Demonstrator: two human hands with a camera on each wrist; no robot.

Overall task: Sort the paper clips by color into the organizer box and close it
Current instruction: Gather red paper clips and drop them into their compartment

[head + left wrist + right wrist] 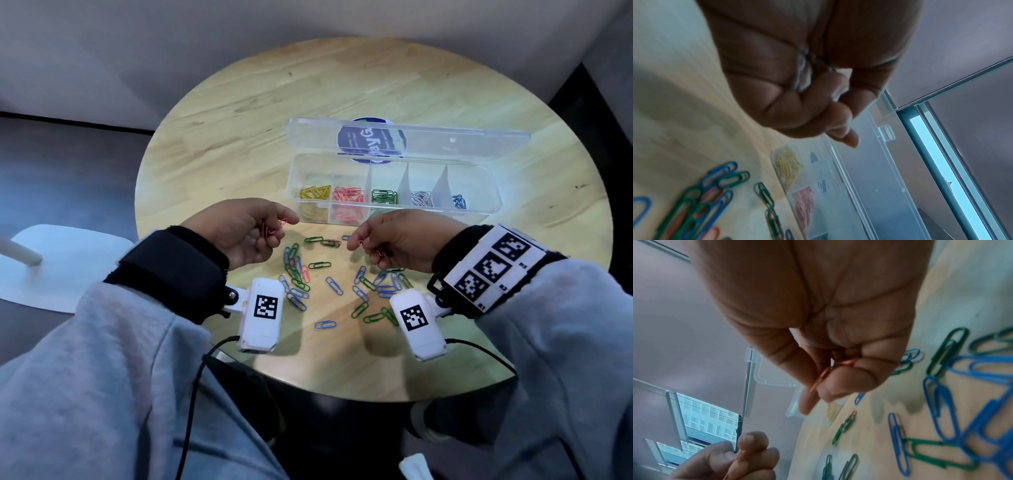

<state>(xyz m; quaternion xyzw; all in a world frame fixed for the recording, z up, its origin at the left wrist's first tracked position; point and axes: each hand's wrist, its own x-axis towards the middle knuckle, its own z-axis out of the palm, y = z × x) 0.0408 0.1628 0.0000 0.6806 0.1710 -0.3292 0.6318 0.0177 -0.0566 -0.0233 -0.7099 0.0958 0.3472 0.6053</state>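
One round wooden tabletop (239,113) carries everything, its far half bare wood. Toward the far right edge lies the clear organizer box (479,192), lid (428,137) swung open and lying flat behind it over a blue round sticker (363,137). Its compartments, left to right, hold yellow clips (315,192), red clips (348,196), green clips (383,196), silver clips (422,198) and blue clips (459,201). Between the box and the near edge a loose scatter of paper clips (329,274) is spread, mostly blue and green with a few red, partly hidden by the two wrist cameras. The left hand (246,233) hovers above the left side of the scatter, just short of the box's near left corner, palm turned inward, fingers curled, thumb and forefinger pinching a small bunch of red clips (274,229). The right hand (404,240) hangs over the scatter's right side, just in front of the box's near wall, fingers curled round another few red clips (830,369), one tip poking out below the thumb. Both hands are off the wood and well apart. A white chair (65,267) stands off the left edge
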